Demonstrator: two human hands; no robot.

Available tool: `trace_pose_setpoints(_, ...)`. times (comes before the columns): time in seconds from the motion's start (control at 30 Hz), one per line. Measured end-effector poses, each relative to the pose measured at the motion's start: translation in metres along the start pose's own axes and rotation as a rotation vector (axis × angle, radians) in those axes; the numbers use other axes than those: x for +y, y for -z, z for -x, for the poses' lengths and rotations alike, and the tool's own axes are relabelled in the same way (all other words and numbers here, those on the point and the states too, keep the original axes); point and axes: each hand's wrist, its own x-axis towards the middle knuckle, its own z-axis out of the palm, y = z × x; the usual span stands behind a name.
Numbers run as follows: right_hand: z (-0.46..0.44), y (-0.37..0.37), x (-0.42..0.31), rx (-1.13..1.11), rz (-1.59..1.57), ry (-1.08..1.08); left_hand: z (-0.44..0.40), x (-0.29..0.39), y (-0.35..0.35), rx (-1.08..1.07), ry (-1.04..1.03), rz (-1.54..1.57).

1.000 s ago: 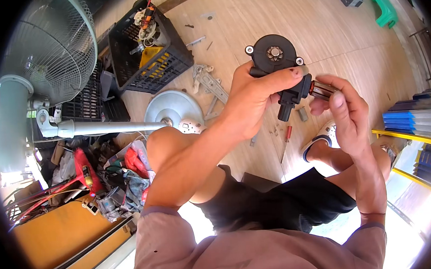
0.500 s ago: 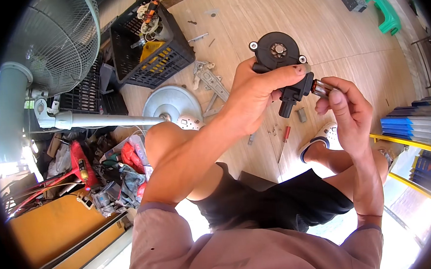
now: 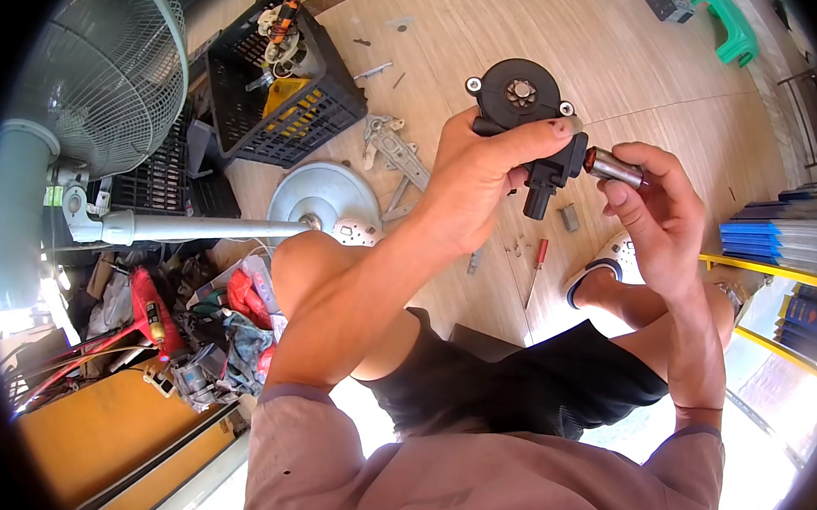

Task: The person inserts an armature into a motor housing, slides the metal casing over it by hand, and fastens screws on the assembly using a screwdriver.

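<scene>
My left hand (image 3: pixel 483 171) is closed around a black motor housing (image 3: pixel 513 91) with a round gear cover and a small toothed gear at its centre. The thumb lies across the housing, and a connector stub points down below it. Between the fingertips of my right hand (image 3: pixel 658 212) is a shiny metal armature (image 3: pixel 615 168) with a copper-coloured end. That end faces the opening at the right side of the housing. Whether its tip is still inside the opening is hard to tell.
A red screwdriver (image 3: pixel 540 254), small parts and a metal bracket (image 3: pixel 397 151) lie on the floor. A black crate (image 3: pixel 293 131) and a fan (image 3: pixel 98 78) stand at left, above piled clutter. A green stool (image 3: pixel 729 25) and a yellow-edged shelf (image 3: pixel 784 276) are at right.
My right hand has shifted slightly, and the armature now shows more of its length and its copper-coloured end. The housing stays in my left hand, a little further left.
</scene>
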Motion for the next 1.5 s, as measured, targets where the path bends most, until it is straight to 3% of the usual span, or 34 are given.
trace_pose_setpoints(0.17,-0.002,-0.015,-0.011,0.136,-0.089,0.037,0.000,-0.001,0.001,0.018,0.000,-0.006)
trace_pose_setpoints(0.27,-0.002,0.006,-0.007,-0.045,-0.143,-0.182,0.000,-0.001,0.001,0.014,0.001,-0.010)
trace_pose_setpoints(0.37,0.001,0.004,-0.002,-0.034,-0.105,-0.169,0.000,-0.002,0.002,0.009,0.006,-0.024)
trace_pose_setpoints(0.47,0.001,-0.005,-0.002,0.031,-0.001,0.014,0.001,-0.001,0.002,0.001,0.013,-0.004)
trace_pose_setpoints(0.57,0.001,-0.010,0.001,0.080,-0.044,0.058,0.001,0.001,0.002,0.018,0.028,-0.029)
trace_pose_setpoints(0.77,0.000,0.001,-0.005,-0.015,-0.128,-0.176,0.001,-0.001,0.001,0.019,0.020,-0.017)
trace_pose_setpoints(0.9,0.000,-0.006,-0.004,0.041,0.018,0.038,0.002,0.001,0.000,0.029,0.025,-0.021)
trace_pose_setpoints(1.0,0.000,-0.008,-0.004,0.045,-0.063,0.040,0.003,0.001,0.001,0.027,0.022,-0.024)
trace_pose_setpoints(1.2,-0.002,0.008,-0.004,-0.089,-0.166,-0.211,0.002,-0.001,-0.001,0.022,0.025,-0.011)
trace_pose_setpoints(1.4,0.001,-0.007,-0.004,0.040,-0.060,0.031,0.001,-0.002,0.001,0.041,0.038,-0.027)
trace_pose_setpoints(1.5,-0.001,-0.004,-0.013,0.028,-0.182,-0.133,0.002,-0.001,-0.001,0.041,0.035,-0.015)
